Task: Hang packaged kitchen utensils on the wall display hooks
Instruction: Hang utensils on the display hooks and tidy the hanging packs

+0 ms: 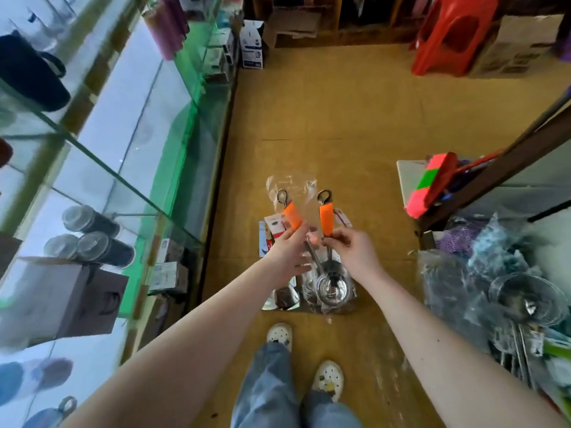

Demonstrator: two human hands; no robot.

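I hold two packaged steel ladles with orange handles, each in a clear plastic sleeve, above the floor. My left hand (289,250) grips the left ladle (293,215) just below its orange handle. My right hand (350,250) pinches the right ladle (327,218) at the base of its handle. Both handles point away from me, with metal hanging loops at their far ends. The shiny bowls (333,290) hang below my hands. No wall hooks are in view.
A glass display case (129,143) with flasks and boxes runs along the left. More packaged utensils (509,304) are piled on a counter at right. Small boxes (272,233) lie on the brown floor under the ladles. A red stool (454,35) stands far back. My feet (306,356) are below.
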